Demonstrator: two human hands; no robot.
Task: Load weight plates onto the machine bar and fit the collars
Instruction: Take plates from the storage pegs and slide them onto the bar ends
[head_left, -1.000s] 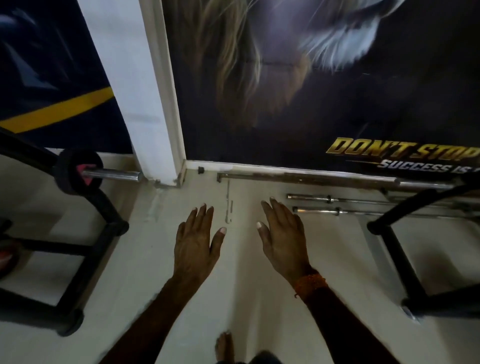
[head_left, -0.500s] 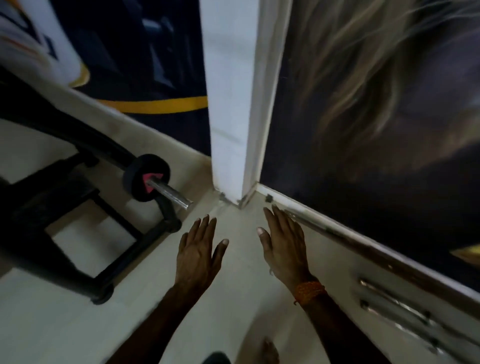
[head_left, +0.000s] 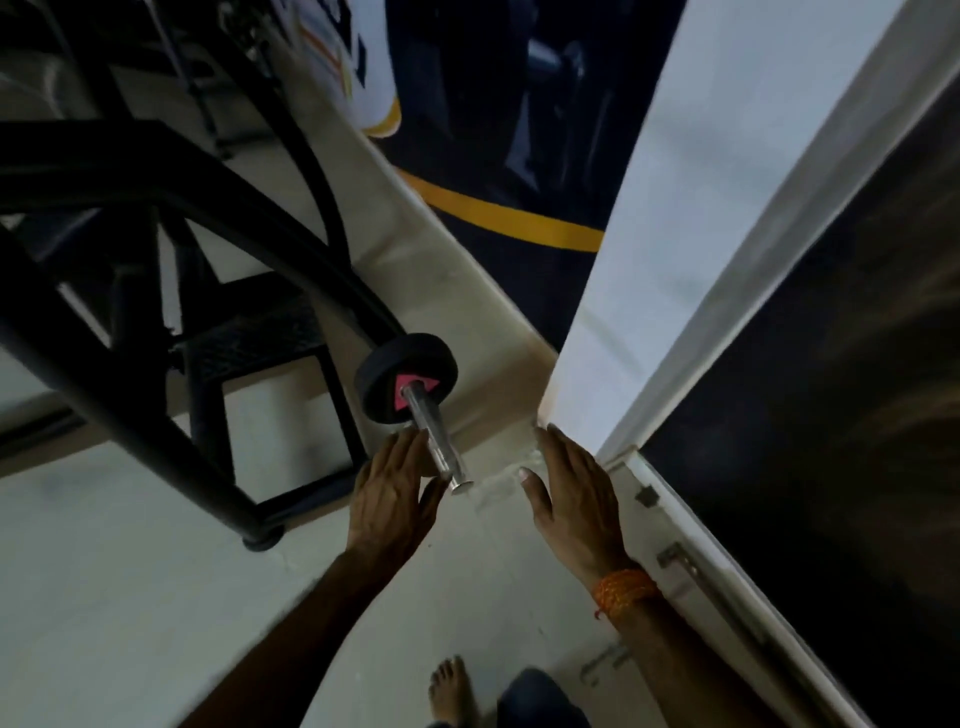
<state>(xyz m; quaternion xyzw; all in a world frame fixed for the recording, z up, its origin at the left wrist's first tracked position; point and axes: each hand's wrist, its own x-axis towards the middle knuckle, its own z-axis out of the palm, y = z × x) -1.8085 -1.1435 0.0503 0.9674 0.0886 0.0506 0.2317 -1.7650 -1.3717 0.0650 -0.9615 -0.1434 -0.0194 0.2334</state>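
A shiny steel machine bar (head_left: 435, 437) sticks out toward me from a black machine frame (head_left: 156, 291). One small black weight plate (head_left: 402, 371) with a pink centre sits at the bar's inner end. The rest of the sleeve is bare. My left hand (head_left: 390, 491) is flat and open, just left of the bar's tip, fingers close to the bar; contact is unclear. My right hand (head_left: 574, 493) is open too, held flat to the right of the bar's tip, with an orange thread on the wrist. Both hands hold nothing. No collar is visible.
A white pillar (head_left: 675, 249) rises right of the bar, with a dark wall poster (head_left: 831, 415) beyond it. Steel bars (head_left: 727, 608) lie on the floor along the wall at the right. My bare foot (head_left: 451, 691) stands on the pale floor below.
The view has swung left and closer to the machine. The bar end, earlier up left of my hands, now lies between them, beside my left hand. Both hands stayed open.
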